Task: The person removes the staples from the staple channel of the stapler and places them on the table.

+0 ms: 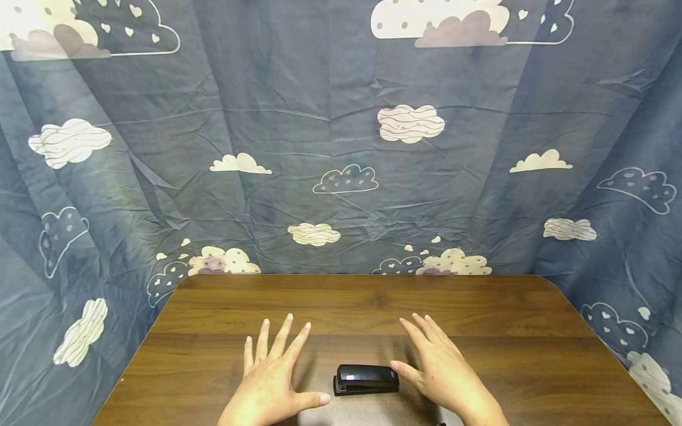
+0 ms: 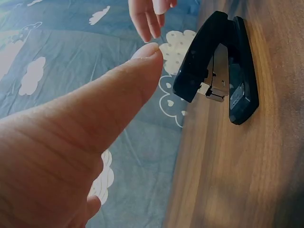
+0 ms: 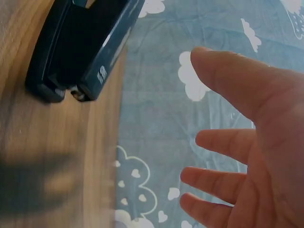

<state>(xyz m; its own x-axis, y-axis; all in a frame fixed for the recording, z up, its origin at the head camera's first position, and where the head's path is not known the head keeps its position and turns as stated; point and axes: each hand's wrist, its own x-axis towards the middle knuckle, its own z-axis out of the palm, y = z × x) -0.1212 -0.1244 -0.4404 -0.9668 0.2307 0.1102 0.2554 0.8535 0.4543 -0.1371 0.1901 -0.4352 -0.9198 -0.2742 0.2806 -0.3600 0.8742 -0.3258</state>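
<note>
A black stapler (image 1: 366, 380) lies on the brown wooden table between my two hands. Its front end, with the metal staple channel (image 2: 219, 71), faces my left hand in the left wrist view. My left hand (image 1: 272, 378) hovers to the left of it, fingers spread and thumb pointing at it. On the other side is my right hand (image 1: 442, 370), fingers extended, with the thumb tip overlapping the stapler's hinge end in the head view. The right wrist view shows the stapler (image 3: 80, 52) apart from the right thumb. Both hands hold nothing.
The wooden table (image 1: 213, 302) has rounded far corners. Behind it and along both sides hangs a blue-grey curtain (image 1: 288, 77) printed with clouds. A small dark object (image 1: 440, 423) shows at the bottom edge, near the right wrist.
</note>
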